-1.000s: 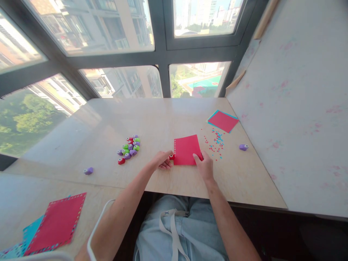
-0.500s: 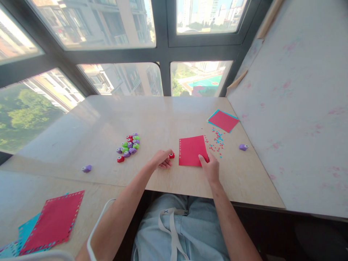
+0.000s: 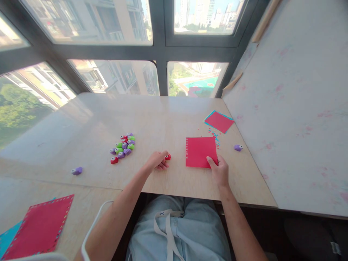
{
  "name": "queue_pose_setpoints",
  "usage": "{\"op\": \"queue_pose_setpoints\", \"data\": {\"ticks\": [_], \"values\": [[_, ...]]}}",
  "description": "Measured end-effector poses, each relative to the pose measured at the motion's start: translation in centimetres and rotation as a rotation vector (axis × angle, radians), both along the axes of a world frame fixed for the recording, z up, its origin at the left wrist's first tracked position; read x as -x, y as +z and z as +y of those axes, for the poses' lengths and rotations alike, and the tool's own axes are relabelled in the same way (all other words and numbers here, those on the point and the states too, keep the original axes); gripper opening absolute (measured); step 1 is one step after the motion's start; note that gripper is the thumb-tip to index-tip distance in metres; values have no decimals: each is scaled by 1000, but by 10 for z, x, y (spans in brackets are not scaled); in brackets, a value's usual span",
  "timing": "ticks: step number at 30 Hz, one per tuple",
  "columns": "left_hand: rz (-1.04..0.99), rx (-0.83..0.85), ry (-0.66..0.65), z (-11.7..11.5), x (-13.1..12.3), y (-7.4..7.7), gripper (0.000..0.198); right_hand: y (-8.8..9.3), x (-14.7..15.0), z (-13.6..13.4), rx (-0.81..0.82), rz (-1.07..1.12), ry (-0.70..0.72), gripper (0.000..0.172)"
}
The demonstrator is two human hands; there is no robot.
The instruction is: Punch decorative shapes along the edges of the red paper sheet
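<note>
My left hand is closed round a small red craft punch, its thumb on top, low over the tabletop. A square red sheet of paper with a row of punched holes down its left edge lies to the right of the punch, apart from it. My right hand pinches the sheet near its lower right corner, thumb on top and fingers partly hidden. Red and blue paper bits are scattered beyond the sheet, which covers some of them.
A cluster of red, green and purple punches sits left of centre. Single purple punches lie at far left and right. Stacked red and blue sheets lie back right; edge-punched red paper lies front left. A wall bounds the right.
My right hand has drawn the red sheet to the right, away from the punch and over more of the paper bits. My left hand still holds the punch. The view has shifted slightly.
</note>
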State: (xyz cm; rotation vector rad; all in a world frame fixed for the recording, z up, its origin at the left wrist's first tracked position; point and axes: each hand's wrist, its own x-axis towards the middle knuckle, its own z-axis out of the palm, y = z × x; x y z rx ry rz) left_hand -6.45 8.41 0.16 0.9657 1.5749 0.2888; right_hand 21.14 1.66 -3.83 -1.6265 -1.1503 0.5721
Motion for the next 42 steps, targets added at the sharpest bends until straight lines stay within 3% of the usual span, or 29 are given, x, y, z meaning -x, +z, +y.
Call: {"op": "queue_pose_setpoints", "data": {"ticks": [8,18,21,25,30,36,42], "values": [[-69,12,-59,-4,6,10,15,-1,-2,-2,-5,40,28,34],[-86,-54,-52,-10,7,16,18,-1,1,-2,-15,76,31,28],[-99,-60,-44,-10,8,16,18,0,-1,-2,-44,310,39,27],[-123,-81,-48,-10,10,14,21,4,-13,-1,-78,893,139,26],[-86,-113,-11,-11,7,8,18,5,-32,-1,99,1347,347,20],[-39,-140,8,-10,3,4,16,7,-37,-3,112,1608,403,36],[-58,-228,15,-16,4,1,20,8,-38,-5,96,1670,431,42]]}}
